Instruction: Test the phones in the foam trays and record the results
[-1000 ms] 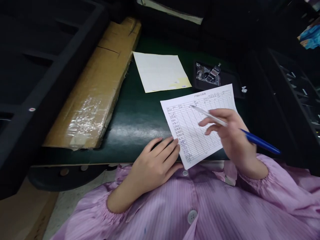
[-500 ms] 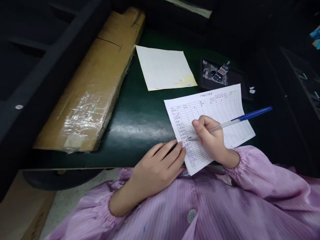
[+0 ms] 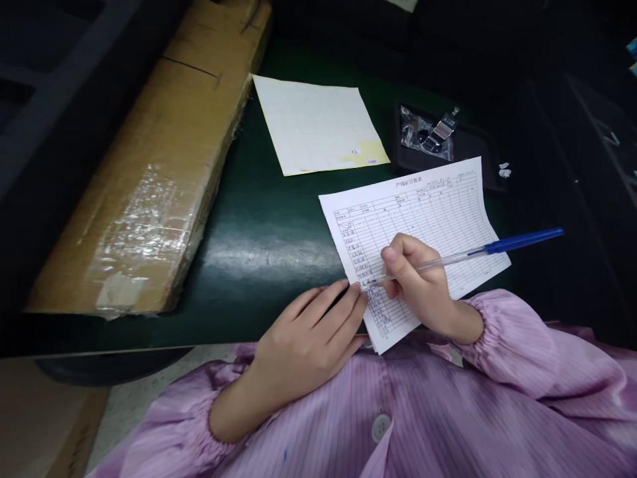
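A printed form (image 3: 438,212) with a ruled table lies tilted near the front edge of the dark green table (image 3: 249,259). Handwritten marks run down its left column. My right hand (image 3: 418,279) is closed round a pen (image 3: 468,255) with a clear barrel and a blue cap on its back end. The pen's tip meets the left column of the form. My left hand (image 3: 311,335) lies flat with fingers stretched out, its fingertips touching the form's left edge close to the pen tip.
A long cardboard piece (image 3: 134,166) wrapped in clear film lies at the left. Behind the form is a pale sheet (image 3: 318,126) with a yellow corner. A black tray (image 3: 478,156) at the back right holds a metal-banded item (image 3: 442,131) and a small plastic bag (image 3: 412,126).
The camera view has shifted slightly. The pen tip has moved a little down and to the left on the form, and the pen lies at a flatter angle. My left hand stays at the edge.
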The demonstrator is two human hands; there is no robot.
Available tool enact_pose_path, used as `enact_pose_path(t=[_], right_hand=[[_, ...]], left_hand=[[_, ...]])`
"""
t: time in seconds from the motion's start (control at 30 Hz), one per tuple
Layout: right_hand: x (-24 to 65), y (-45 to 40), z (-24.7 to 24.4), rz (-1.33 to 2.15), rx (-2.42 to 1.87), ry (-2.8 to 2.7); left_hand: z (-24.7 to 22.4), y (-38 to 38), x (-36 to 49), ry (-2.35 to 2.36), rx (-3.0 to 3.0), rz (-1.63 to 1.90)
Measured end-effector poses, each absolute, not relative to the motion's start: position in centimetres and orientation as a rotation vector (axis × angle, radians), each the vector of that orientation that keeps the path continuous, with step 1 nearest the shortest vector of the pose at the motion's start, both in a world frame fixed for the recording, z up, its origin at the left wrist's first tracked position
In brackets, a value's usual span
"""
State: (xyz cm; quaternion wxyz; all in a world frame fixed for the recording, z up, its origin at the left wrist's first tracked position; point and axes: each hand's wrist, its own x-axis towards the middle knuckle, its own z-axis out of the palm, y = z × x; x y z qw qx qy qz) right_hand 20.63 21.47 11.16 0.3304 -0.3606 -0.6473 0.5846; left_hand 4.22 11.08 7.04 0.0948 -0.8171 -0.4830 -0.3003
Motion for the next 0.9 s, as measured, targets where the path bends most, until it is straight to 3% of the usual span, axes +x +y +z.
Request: enact_pose_path(t=[0.27, 0.63, 0.9], right_hand=[[20.4, 21.5, 11.0, 1.249, -0.989, -1.787], [19.9, 22.4, 12.9, 1.388, -1.039, -1.686], [19.9, 22.1, 10.9, 1.364, -0.943, -1.831]], left_hand=[[6.7, 11.0, 4.2, -1.436, -2.426, -0.886], [7.0, 11.2, 4.3, -1.433, -2.42, -0.881], [7.1, 11.0, 4.2, -1.42, -2.424, -0.89]])
